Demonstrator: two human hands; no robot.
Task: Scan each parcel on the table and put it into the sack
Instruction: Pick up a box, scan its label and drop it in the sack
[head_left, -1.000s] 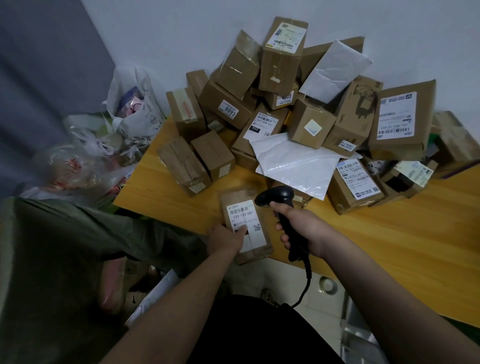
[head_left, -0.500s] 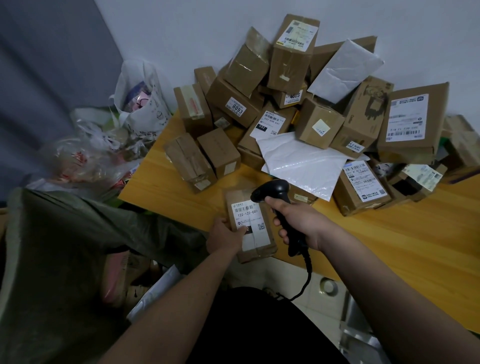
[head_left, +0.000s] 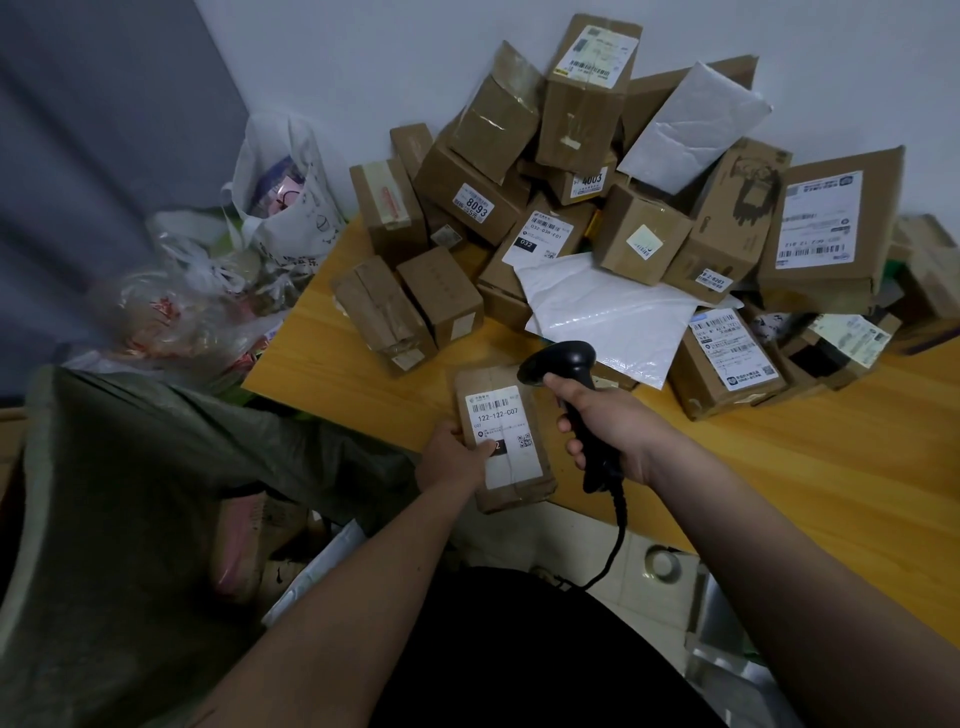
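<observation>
Since a second ago the scanner has drawn in closer over the small parcel, its head now hanging just past the far right corner of the label rather than off to the right, while the parcel itself has barely shifted at the near edge of the table. Fingers of the right hand are wrapped tight round the scanner's handle, cable trailing down toward the floor; the left hand grips the parcel's near left side, thumb pressed on the label, holding it face up and partly overhanging the table edge. Judging by this, the scan of this one parcel is in hand or only just finished — no beam or light shows, so I cannot tell which. Its drop into the sack, whose wide green mouth gapes at the near left just below the table, is not yet done. A few shapes lie inside the sack, so some parcels seem already bagged, though they are too dim to count. Most of the work is left — the heap of boxes and white mailers against the far wall is large and looks untouched.
</observation>
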